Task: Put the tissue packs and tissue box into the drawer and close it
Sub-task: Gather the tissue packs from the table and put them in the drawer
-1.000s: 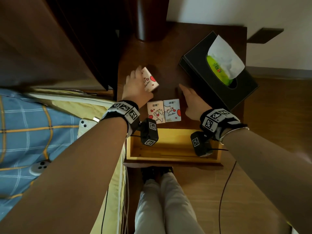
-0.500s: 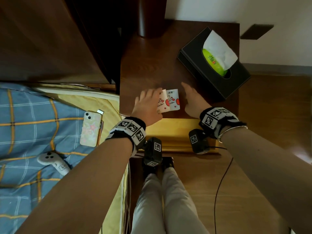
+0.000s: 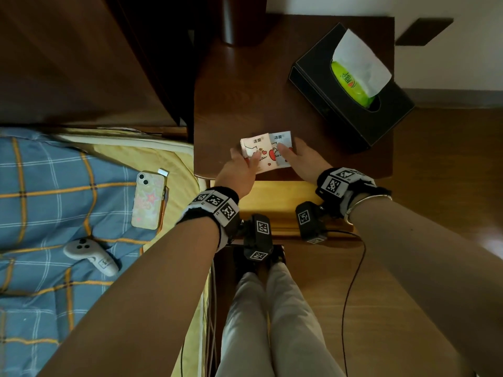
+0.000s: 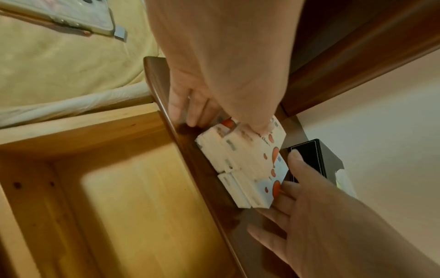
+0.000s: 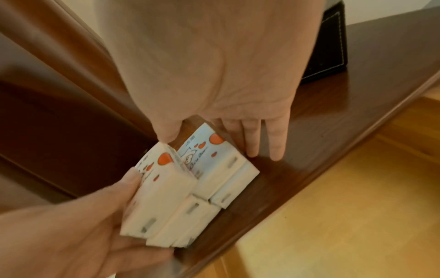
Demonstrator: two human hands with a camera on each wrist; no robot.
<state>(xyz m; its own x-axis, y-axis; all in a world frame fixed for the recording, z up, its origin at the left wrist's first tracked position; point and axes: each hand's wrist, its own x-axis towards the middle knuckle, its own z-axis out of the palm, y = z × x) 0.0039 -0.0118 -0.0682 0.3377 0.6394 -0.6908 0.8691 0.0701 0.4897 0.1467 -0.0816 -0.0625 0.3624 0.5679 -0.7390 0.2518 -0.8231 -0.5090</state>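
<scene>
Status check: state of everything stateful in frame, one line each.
Drawer, open, nothing visible inside.
Packs, bunched together near nightstand front edge.
Box, on nightstand, tissue sticking out.
Left hand, grips packs.
Right hand, straight fingers against packs.
Phone, face down on bed.

L hand (image 4: 214,79) grips tissue packs (image 4: 247,165), R hand (image 4: 328,222) presses them; drawer (image 4: 142,206) open.

A dark, glossy wooden bench (image 3: 245,85) stands against a white wall (image 3: 313,5) — a grey skirting board (image 3: 451,98) runs along the wall's foot. Warm brown wood floor (image 3: 441,227) lies to the right. On the left is a bed (image 3: 49,191) with a blue checked cover and yellow sheet — a dark wooden headboard (image 3: 81,63) behind it.
</scene>
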